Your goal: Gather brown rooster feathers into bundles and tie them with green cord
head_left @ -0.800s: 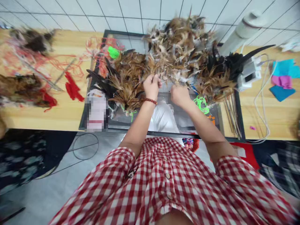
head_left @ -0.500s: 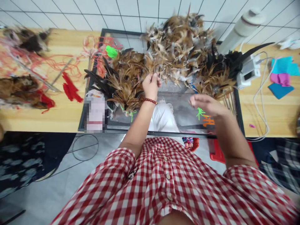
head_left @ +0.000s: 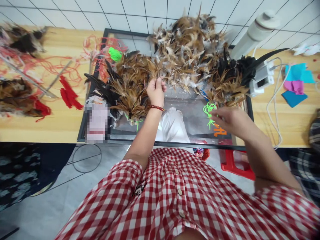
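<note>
My left hand [head_left: 156,91] is closed in a pinch at the front of the feather pile; whatever it holds is too small to make out. Beside it on the left lies a bunch of brown feathers [head_left: 133,100] with long black plumes. My right hand [head_left: 231,121] is over the right part of the tray, fingers drawn together and slightly blurred. Its fingertips are right by some bright green cords [head_left: 209,108]; I cannot tell whether they grip one. Orange cord pieces [head_left: 220,131] lie just below that hand.
A black-framed glass tray [head_left: 172,144] holds a large heap of brown and white feathers [head_left: 187,50]. A white cylinder [head_left: 255,35] and a white charger with cables [head_left: 262,80] stand at right. Red yarn [head_left: 68,93] lies left; a red stool [head_left: 236,165] is below.
My right hand has moved right and slightly down, and its outstretched fingers have drawn together. More of the green cords shows. My left hand keeps its pinch, and the view has shifted slightly.
</note>
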### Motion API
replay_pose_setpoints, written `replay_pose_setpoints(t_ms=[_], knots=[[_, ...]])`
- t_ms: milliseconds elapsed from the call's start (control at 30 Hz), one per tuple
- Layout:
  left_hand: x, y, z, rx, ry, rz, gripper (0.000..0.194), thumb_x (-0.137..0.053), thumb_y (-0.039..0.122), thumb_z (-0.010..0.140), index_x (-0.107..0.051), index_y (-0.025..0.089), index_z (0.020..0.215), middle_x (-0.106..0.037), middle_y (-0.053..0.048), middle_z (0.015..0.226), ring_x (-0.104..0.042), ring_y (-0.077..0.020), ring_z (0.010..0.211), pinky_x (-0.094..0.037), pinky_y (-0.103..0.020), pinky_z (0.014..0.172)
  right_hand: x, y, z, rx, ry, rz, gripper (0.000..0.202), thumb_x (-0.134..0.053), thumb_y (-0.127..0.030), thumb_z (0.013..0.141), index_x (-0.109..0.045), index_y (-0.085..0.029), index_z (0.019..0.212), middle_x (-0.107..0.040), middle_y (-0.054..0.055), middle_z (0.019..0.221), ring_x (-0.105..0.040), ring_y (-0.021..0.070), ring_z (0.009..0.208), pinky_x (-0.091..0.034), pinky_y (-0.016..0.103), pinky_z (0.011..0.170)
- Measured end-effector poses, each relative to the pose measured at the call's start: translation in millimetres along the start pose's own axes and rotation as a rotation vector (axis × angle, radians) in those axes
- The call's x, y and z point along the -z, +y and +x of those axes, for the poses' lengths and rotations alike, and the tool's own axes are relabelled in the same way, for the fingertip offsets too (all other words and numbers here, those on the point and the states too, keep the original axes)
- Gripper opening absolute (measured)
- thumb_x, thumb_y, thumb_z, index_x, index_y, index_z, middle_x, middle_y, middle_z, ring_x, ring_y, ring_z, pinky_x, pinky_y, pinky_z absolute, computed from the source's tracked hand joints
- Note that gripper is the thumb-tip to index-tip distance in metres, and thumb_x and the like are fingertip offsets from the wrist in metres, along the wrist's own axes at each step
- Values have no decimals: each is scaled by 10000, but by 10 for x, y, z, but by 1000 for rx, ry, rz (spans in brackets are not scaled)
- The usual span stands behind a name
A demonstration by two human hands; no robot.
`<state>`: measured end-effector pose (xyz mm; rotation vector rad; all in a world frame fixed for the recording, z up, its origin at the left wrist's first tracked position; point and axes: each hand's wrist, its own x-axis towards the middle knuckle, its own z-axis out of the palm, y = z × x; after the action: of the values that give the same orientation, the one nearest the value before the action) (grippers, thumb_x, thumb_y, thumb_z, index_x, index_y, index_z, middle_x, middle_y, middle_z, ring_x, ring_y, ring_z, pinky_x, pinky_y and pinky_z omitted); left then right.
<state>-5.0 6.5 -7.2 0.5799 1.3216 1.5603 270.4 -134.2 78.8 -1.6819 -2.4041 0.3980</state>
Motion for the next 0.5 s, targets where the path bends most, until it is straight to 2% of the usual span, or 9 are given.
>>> replay_pose_setpoints(t_ms=[100, 167, 233, 300, 367, 433, 500], knots=[[8, -47, 33, -45, -5, 13, 210, -737, 399, 985, -740, 217, 882, -644, 49, 652, -621, -59, 575, -470, -157, 559, -180, -68, 752, -145, 134, -102, 295, -586, -301, 968, -852, -238, 1077, -854, 111, 1107, -796, 333, 1044, -588, 431, 878], [17, -88, 67, -72, -15, 26, 244, -740, 451, 976, -749, 219, 902, -653, 41, 659, -641, -68, 597, -489, -160, 570, -376, -124, 1195, -212, 195, -114, 296, -579, -284, 975, -839, -216, 1101, -842, 127, 1133, -776, 344, 1088, -581, 457, 928], [27, -124, 105, -93, -18, 41, 287, -746, 503, 961, -753, 220, 915, -659, 34, 663, -652, -75, 610, -502, -164, 576, -588, -142, 1522, -241, 235, -87, 298, -616, -318, 970, -812, -206, 1164, -825, 143, 1175, -754, 346, 1117, -577, 465, 949], [35, -147, 130, -106, -16, 52, 310, -746, 526, 955, -753, 218, 916, -658, 31, 664, -651, -76, 610, -504, -167, 576, -768, -112, 1717, -248, 275, -50, 297, -646, -366, 962, -796, -199, 1157, -811, 158, 1192, -731, 343, 1136, -576, 459, 949], [32, -153, 124, -109, -15, 57, 303, -742, 513, 962, -748, 215, 902, -656, 31, 666, -646, -73, 601, -501, -170, 573, -883, -55, 1792, -266, 291, -15, 240, -661, -368, 946, -795, -188, 1029, -807, 168, 1155, -725, 336, 1106, -571, 446, 928], [14, -145, 77, -96, -23, 56, 278, -744, 479, 968, -742, 214, 885, -654, 35, 669, -641, -69, 592, -496, -172, 570, -926, 0, 1779, -291, 320, 100, 195, -677, -360, 923, -759, -192, 871, -804, 137, 1002, -729, 300, 997, -566, 413, 876], [-22, -128, -7, -58, -51, 54, 258, -754, 456, 965, -736, 214, 875, -650, 41, 661, -635, -64, 576, -487, -169, 560, -917, 27, 1717, -329, 343, 369, 217, -702, -368, 900, -681, -208, 755, -749, 71, 792, -704, 232, 808, -550, 356, 756]])
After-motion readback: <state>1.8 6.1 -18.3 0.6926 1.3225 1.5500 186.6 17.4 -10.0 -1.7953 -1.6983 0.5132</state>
